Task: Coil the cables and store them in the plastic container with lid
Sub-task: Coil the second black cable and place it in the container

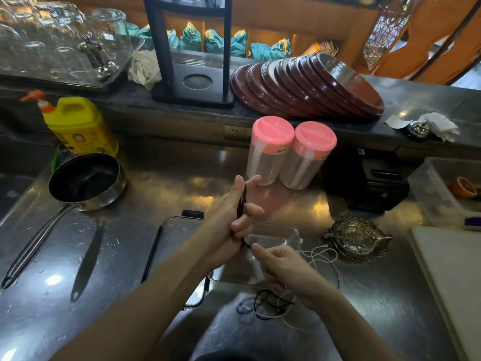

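1. Your left hand holds the black cable — loops wound around its fingers.
2. Your right hand pinches the same cable's loose end, I think; it blurs there.
3. The cable is light, thin and floppy, so hold the loops tight.
4. The clear container sits open on the counter, under your hands.
5. The white cable lies beside it — soft too.

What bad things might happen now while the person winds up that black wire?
1. The loose end of the thin black cable lies tangled with the thin white cable below the right hand, so pulling may knot them or drag the white one along.
2. The loops sit in the left hand; if its grip loosens, they might spring apart.
3. The steel counter looks wet, so the cables may pick up water.
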Tool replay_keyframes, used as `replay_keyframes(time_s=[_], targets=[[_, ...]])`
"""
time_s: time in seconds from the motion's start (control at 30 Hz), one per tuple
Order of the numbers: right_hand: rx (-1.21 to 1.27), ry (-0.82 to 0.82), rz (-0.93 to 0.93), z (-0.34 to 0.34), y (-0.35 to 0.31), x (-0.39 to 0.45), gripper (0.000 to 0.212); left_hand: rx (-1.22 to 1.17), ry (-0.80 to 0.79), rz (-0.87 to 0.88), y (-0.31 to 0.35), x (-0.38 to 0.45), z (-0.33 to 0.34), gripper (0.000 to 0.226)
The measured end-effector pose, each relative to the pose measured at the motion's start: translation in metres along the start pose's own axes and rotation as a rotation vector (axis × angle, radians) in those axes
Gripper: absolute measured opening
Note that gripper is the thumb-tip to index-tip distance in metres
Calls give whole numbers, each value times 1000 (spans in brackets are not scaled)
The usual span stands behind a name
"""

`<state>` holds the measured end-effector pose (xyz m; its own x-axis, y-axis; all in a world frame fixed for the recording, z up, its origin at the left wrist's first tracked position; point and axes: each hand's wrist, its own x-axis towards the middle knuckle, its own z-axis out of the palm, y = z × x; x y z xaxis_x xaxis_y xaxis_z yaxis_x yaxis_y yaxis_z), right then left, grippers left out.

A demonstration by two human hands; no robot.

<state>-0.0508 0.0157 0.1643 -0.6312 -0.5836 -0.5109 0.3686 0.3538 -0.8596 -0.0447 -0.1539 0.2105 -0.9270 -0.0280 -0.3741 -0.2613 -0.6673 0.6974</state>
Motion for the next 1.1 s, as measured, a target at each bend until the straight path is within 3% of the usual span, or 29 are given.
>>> replay_keyframes(time_s=[0.17, 0.23, 0.37, 0.47, 0.63, 0.7, 0.83, 1.0, 1.1], targets=[[239, -45, 22, -41, -11, 22, 29, -32, -207, -157, 3, -10, 2, 54], [291, -31, 49, -52, -26, 30, 30, 55, -243, -195, -2, -15, 3, 53], [252, -48, 90, -60, -62, 39, 35, 366, -141, -142, -15, -15, -1, 46], [184, 23, 69, -50, -77, 34, 31, 435, -5, -102, -22, -11, -4, 43], [-212, 185, -145, -8, -77, 5, 27, 237, 159, -48, -24, -2, 1, 42], [-134, 197, -195, 11, -62, -2, 28, 121, 213, -16, -20, 5, 5, 44], [156, 214, -219, 27, -26, -8, 34, -36, 88, -13, -7, 3, 15, 35], [220, 14, -109, 10, 3, -8, 61, -118, 17, 22, -5, 0, 20, 44], [148, -118, 6, -11, 17, 0, 56, -101, -38, -16, 0, -7, 22, 52]])
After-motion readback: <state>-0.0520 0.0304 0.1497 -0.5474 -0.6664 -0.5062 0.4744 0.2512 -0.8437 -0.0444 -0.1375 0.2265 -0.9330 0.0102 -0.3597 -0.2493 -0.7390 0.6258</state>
